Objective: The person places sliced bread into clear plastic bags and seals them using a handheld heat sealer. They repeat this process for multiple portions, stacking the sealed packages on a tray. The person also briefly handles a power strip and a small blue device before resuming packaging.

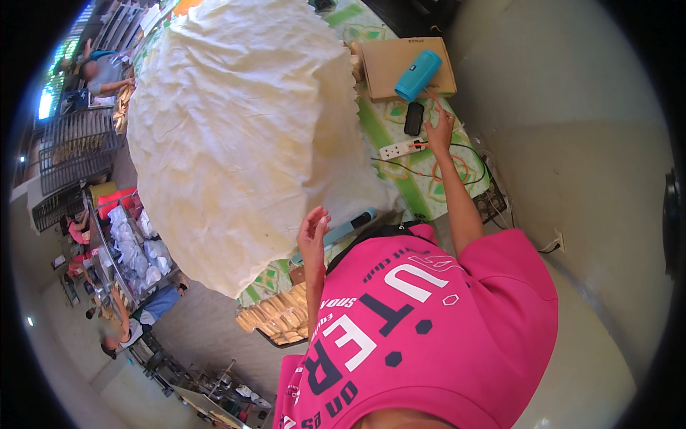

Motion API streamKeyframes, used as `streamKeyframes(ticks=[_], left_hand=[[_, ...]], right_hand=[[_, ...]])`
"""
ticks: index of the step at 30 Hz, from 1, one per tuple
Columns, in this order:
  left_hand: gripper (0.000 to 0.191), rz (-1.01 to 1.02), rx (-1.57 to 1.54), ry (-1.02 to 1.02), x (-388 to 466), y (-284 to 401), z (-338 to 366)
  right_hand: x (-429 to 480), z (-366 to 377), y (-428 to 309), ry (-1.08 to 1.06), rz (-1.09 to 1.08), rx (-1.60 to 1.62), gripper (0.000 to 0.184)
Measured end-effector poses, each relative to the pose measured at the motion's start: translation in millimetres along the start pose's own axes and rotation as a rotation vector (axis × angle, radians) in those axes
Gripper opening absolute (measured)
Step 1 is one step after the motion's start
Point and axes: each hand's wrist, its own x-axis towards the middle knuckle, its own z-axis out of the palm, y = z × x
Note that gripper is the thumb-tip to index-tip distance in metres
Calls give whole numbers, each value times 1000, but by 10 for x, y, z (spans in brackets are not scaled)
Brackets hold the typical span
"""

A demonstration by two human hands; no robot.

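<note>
My left hand (313, 228) is raised beside the near edge of a large cream cloth (230, 123), fingers loosely curled and holding nothing visible. At the right, my right hand (440, 131) reaches over the patterned tablecloth (410, 190). An orange cable (433, 98) runs from near a blue cylindrical speaker (419, 75) to its fingertips; whether they grip it is unclear. The speaker lies on a cardboard box (380, 67). Close by are a black oblong object (414, 119) and a white power strip (399, 149) with cables plugged in.
A tray of packaged bread (278, 316) lies below the cloth's near edge. A wall (541, 134) stands to the right. Several people are at work at the far left, near a rack cart with plastic bags (131, 249). A black crate (490, 201) sits beside the table.
</note>
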Motion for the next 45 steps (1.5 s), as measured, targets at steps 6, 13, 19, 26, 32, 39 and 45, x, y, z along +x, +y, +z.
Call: streamKeyframes(ticks=[6,13,19,26,32,39,45], left_hand=[[34,-32,11,24,-36,-93,-45],[34,-26,-22,7,27,-76,-2],[33,5,15,-6,130,-88,-27],[31,8,15,8,268,-175,-40],[29,66,-52,10,334,-226,8],[31,80,186,-452,246,-143,69],[32,218,275,-389,90,-234,-138]], right_hand=[[226,89,-241,18,-64,65,54],[546,236,-387,63,-44,17,78],[751,414,-484,103,24,5,93],[609,367,-473,298,-172,92,89],[12,26,-518,8,-322,-88,56],[-548,-251,-852,-753,-332,-561,31],[-860,-210,-911,-675,-412,-577,33]])
